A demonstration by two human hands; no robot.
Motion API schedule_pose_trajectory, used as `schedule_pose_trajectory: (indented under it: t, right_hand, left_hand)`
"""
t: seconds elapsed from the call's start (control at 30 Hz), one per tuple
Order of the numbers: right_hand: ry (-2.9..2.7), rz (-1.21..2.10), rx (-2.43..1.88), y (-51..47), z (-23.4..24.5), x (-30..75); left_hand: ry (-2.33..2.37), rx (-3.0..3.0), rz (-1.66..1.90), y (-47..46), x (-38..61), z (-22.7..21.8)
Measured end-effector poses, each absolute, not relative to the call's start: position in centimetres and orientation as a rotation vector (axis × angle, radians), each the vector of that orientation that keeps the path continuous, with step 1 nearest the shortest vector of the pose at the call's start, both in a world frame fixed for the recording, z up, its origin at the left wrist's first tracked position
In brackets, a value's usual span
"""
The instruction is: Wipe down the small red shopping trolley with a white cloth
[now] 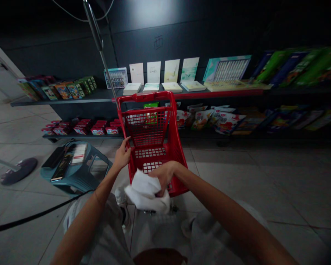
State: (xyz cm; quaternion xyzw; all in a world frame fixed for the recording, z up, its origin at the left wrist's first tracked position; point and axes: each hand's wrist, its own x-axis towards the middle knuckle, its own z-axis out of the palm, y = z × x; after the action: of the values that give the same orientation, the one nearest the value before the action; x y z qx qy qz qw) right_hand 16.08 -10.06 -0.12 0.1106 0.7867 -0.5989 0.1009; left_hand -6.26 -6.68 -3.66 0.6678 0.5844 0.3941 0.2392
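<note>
A small red plastic shopping trolley (149, 129) with a mesh front and a grid base stands in front of me. My left hand (122, 154) grips the trolley's left rail. My right hand (163, 176) is clenched on a crumpled white cloth (145, 193), pressing it against the trolley's rear end. The cloth hides the lower back corner of the trolley, and its wheels are out of sight.
Dark shelves (182, 94) with boxes, cards and packets run along the wall ahead. A teal plastic stool (77, 176) with a phone on it stands to the left, by a round stand base (19, 171). A black cable (35, 215) crosses the tiled floor.
</note>
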Motion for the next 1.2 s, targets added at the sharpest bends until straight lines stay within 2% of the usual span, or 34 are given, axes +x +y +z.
schedule_pose_trajectory:
  t: [0.1,0.23,0.5,0.6,0.97,1.03,1.2]
  right_hand:
    - [2.387,-1.527,0.302,-11.7,1.9,18.4]
    - [2.706,-0.973,0.83,-11.1,3.3,21.6]
    - [3.022,-0.089,1.336,-9.4,2.2,26.7]
    - [3.06,0.104,1.482,-7.6,1.6,27.7]
    - [2.806,0.357,1.75,1.6,2.2,26.5]
    - [2.788,0.257,1.823,3.0,2.1,25.7]
    - [2.86,-0.27,1.963,5.4,1.1,23.3]
  left_hand:
    - [1.558,1.815,1.129,-5.8,-6.8,-3.7]
    - [1.507,1.805,1.188,-4.9,-7.2,-3.5]
    - [1.513,1.786,1.169,-4.8,-7.5,-3.5]
    - [1.508,1.801,1.17,-4.9,-7.6,-3.5]
    - [1.525,1.8,1.084,-6.4,-6.9,-4.2]
    - [1.545,1.778,1.084,-7.2,-6.4,-4.2]
    - [1.575,1.719,1.211,-8.9,-4.5,-4.4]
